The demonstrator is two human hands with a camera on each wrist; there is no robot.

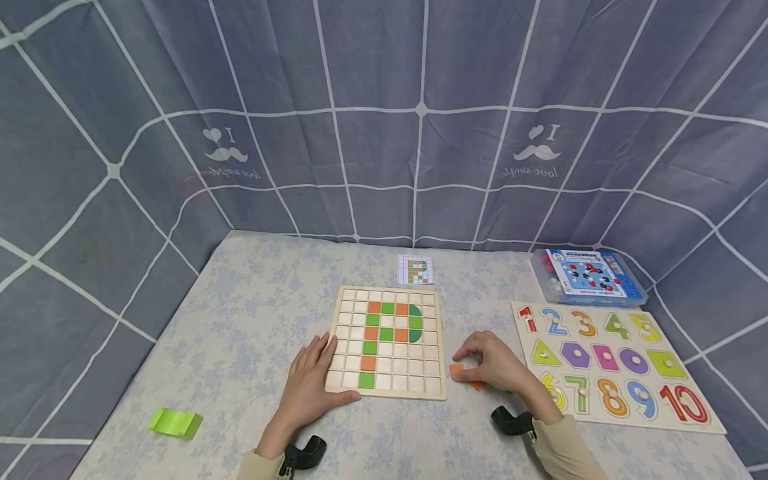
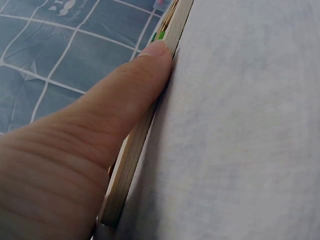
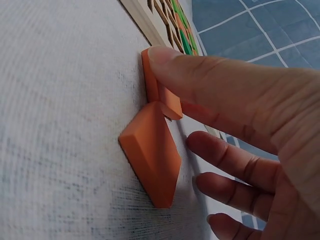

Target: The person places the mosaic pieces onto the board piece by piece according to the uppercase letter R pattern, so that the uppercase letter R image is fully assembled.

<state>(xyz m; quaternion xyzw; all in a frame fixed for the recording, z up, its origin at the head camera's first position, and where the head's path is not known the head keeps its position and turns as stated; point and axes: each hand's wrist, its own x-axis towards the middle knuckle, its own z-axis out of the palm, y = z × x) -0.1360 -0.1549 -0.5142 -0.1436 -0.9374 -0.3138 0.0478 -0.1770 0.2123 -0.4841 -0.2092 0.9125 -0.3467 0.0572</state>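
A wooden grid board (image 1: pixel 414 383) lies on the table, with orange and green square tiles and two dark green rounded tiles forming a P shape. My left hand (image 1: pixel 309 387) rests at its lower left corner, fingers along the left side and the thumb (image 2: pixel 135 75) stretched along the near edge. To the right of the board, my right hand (image 1: pixel 493 360) pinches an orange tile (image 3: pixel 172 106) between thumb and index finger, the other fingers loosely bent. A second orange tile (image 3: pixel 152 155) lies on the cloth right beside it, partly hidden by the hand in the head view.
Behind the board lies a small pattern card (image 1: pixel 415 270). At right are a number-and-shape puzzle board (image 1: pixel 576 341) and a plastic box (image 1: pixel 588 277) with a molecule picture. A bright green curved piece (image 1: pixel 175 423) sits at the front left. A patterned curtain (image 1: pixel 384 153) hangs behind the table.
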